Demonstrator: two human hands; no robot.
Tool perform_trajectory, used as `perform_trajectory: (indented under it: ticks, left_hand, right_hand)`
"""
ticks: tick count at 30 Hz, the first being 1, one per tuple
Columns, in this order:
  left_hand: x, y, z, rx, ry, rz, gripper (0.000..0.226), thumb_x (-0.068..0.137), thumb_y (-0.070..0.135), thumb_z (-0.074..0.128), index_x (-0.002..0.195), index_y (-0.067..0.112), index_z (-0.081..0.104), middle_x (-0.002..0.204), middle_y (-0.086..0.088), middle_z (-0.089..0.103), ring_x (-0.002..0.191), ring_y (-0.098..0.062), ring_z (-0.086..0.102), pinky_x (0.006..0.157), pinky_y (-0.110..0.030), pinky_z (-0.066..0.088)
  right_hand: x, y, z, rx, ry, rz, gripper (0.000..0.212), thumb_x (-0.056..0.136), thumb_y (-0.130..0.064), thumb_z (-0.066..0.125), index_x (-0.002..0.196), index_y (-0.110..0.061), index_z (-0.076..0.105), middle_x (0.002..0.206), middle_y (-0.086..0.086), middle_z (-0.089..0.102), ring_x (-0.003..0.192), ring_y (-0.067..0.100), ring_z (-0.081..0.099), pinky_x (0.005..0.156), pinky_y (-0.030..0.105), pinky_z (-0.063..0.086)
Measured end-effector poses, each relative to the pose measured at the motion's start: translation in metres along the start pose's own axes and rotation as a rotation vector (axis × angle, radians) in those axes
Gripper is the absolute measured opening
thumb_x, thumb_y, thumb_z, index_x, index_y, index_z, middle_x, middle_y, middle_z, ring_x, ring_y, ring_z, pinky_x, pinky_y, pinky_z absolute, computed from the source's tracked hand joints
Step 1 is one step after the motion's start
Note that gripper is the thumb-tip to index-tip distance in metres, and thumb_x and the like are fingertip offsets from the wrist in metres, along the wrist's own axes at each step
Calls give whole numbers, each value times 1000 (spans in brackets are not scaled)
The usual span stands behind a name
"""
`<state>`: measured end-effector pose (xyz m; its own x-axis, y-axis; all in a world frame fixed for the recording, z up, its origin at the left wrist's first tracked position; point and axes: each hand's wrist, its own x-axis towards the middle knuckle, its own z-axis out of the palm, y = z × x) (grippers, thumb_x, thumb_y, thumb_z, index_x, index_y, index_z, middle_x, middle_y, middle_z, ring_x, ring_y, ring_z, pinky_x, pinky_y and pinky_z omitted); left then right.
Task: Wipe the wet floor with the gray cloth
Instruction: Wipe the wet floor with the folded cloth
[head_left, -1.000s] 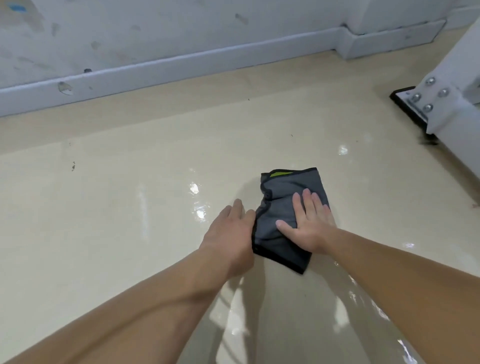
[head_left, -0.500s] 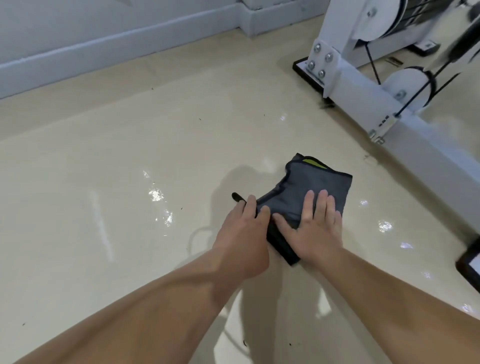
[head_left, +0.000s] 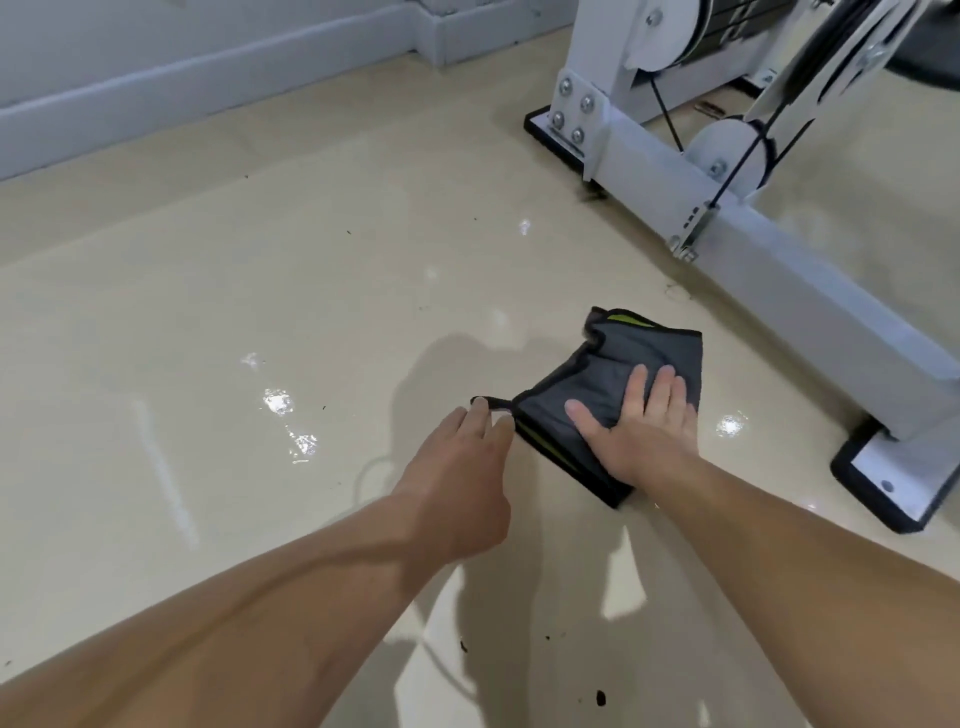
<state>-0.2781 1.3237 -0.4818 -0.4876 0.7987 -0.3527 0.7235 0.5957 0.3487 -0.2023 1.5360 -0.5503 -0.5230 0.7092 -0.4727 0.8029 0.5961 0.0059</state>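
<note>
While one gray cloth (head_left: 587, 382) lies on floor (head_left: 208, 312), right hand (head_left: 644, 431) flat atop, left hand (head_left: 457, 483) fingers (head_left: 460, 423) straight alongside

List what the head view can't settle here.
Head view only:
Folded gray cloth with black trim: middle hidden under the flat right hand.
Left hand: whether it pinches the cloth's black loop, hidden by its own fingers.
White metal machine frame: cut by top and right edges.

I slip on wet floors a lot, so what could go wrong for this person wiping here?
Wet patches shine on the floor beside the left hand; it could slip. The right hand presses the gray cloth close to the white machine frame; a hard push might bump it.
</note>
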Motion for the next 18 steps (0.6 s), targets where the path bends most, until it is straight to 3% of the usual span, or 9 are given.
perform_trajectory:
  ticks: [4, 7, 12, 15, 18]
  left_hand:
    - [-28, -30, -1, -24, -11, -8, 60, 82, 8, 57, 139, 16, 40, 152, -8, 31, 132, -24, 37, 96, -26, 38]
    - [-62, -61, -8, 47, -21, -14, 54, 80, 11, 57, 132, 16, 42, 142, -4, 35, 126, -25, 43, 86, -27, 38]
    - [-132, -113, -12, 232, -120, -50, 56, 88, 24, 58, 140, 15, 37, 146, -7, 34, 125, -21, 36, 99, -23, 27]
    - [-174, -145, -17, 300, -155, -97, 60, 93, 26, 55, 147, 10, 34, 154, -9, 31, 141, -21, 22, 112, -21, 15]
    - [-209, -177, -19, 308, -192, -223, 64, 94, 24, 50, 152, 9, 27, 162, -12, 21, 148, -23, 16, 121, -26, 15]
  right_hand:
    - [-42, -37, 24, 39, 42, 3, 113, 83, -89, 5, 159, -9, -19, 165, 23, -24, 153, 36, -23, 125, 50, -9]
    - [-80, -77, 45, 25, 29, -131, 112, 84, -88, 4, 157, -8, -25, 162, 26, -30, 151, 39, -28, 124, 52, -12]
    - [-148, -165, 85, -117, 35, -506, 106, 82, -82, -2, 154, -10, -30, 158, 27, -37, 148, 41, -33, 122, 53, -15]
    - [-169, -227, 98, -252, 14, -762, 111, 69, -81, -12, 154, -13, -30, 158, 23, -39, 148, 40, -34, 122, 54, -15]
    - [-178, -261, 108, -317, 11, -967, 108, 81, -87, 4, 156, -16, -28, 159, 19, -40, 148, 34, -37, 122, 53, -16]
